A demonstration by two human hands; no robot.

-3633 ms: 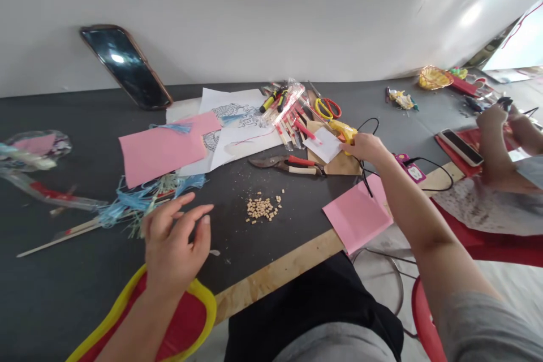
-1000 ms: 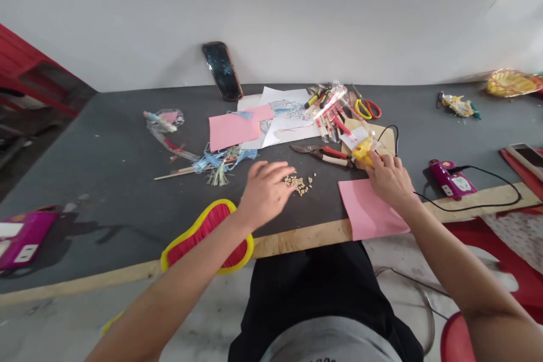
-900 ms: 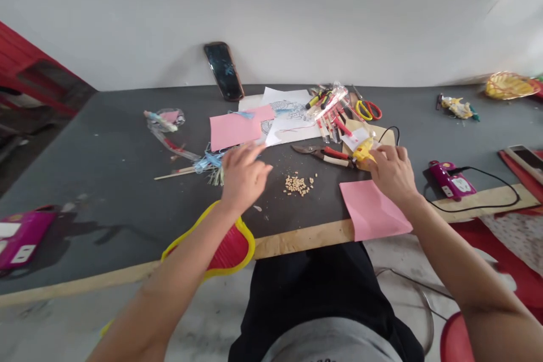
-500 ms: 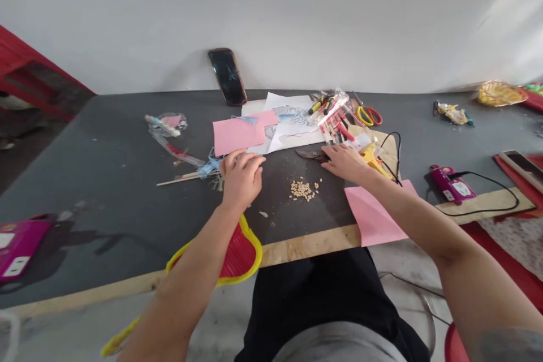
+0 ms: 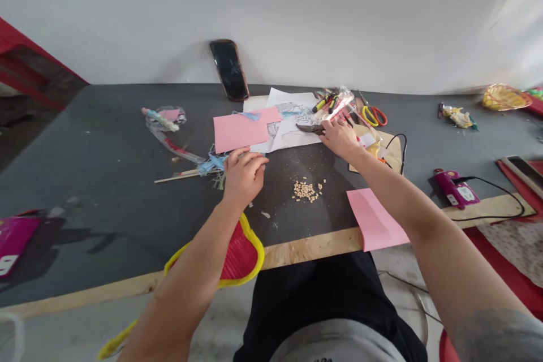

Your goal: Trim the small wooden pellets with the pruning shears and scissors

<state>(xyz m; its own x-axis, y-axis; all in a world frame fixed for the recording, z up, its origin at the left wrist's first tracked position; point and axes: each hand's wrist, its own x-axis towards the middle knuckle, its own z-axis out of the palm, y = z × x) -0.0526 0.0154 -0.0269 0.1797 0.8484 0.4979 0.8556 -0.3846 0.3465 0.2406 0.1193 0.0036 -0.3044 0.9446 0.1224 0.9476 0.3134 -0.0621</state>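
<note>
In the head view my right hand (image 5: 340, 136) has its fingers round the handles of dark-bladed pruning shears (image 5: 307, 128), whose curved tip points left over the white printed papers (image 5: 292, 137). The grip itself is mostly hidden by the hand. My left hand (image 5: 245, 172) is held palm down with loosely bent fingers apart, and I see nothing in it. Beside it lie blue threads (image 5: 211, 164) and thin sticks (image 5: 177, 176). A small heap of short cut wooden pieces (image 5: 307, 190) is between my hands, nearer the table edge.
A pink sheet (image 5: 240, 131) overlaps the papers. Yellow-handled pliers (image 5: 326, 103), scissors (image 5: 374, 116) and a yellow glue gun (image 5: 374, 150) lie around my right hand. A phone (image 5: 229, 70) leans on the wall. Another pink sheet (image 5: 375, 220) overhangs the front edge, near a red-and-yellow piece (image 5: 241, 254).
My right hand has moved away from me with the pruning shears, from the bare tabletop onto the papers. My left hand has stayed nearly still. The view has shifted slightly.
</note>
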